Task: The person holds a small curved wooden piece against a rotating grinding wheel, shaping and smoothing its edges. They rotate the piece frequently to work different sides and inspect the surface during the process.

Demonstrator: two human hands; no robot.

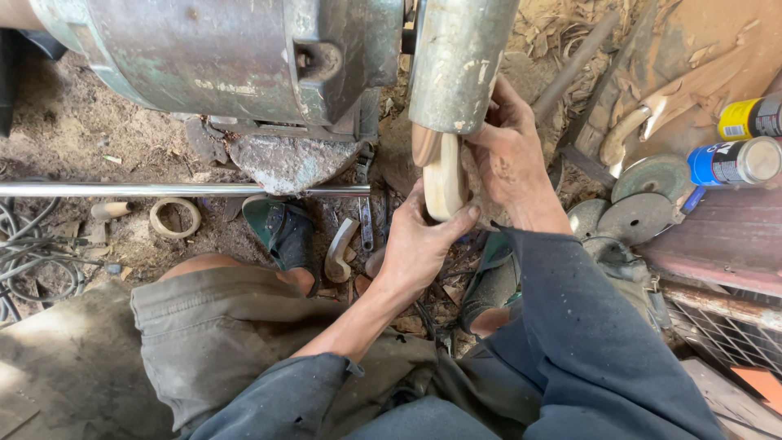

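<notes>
Nearest the camera, your knees in grey-green trousers [204,326] framed the work, and your dark blue sleeves [586,342] reached forward over the dirt floor [73,122].

Your left hand [415,244] was closed on the lower end of the pale, curved wooden piece [445,183], thumb hooked over its edge. Your right hand [513,155] gripped the upper part from the other side, fingers wrapped behind it. So both hands were clamped on the same piece, close together, and it stood nearly upright just under the worn grey metal guard [456,65] of the grinding machine, its top end touching or almost touching there; I could not tell which.

To do that well, I judged you needed a firm two-sided grip, light pressure, and fingertips kept below the guard's lip.

Beside your foot in a green sandal [281,232] lay a similar curved wooden blank [338,248] and a pale wooden ring [174,217]. A bright steel rod [163,190] crossed the floor beyond. Farther off sat the heavy grey-green motor housing [220,57], grey abrasive discs [643,200], and a blue spray can [733,161] beside a yellow one [749,118].
</notes>
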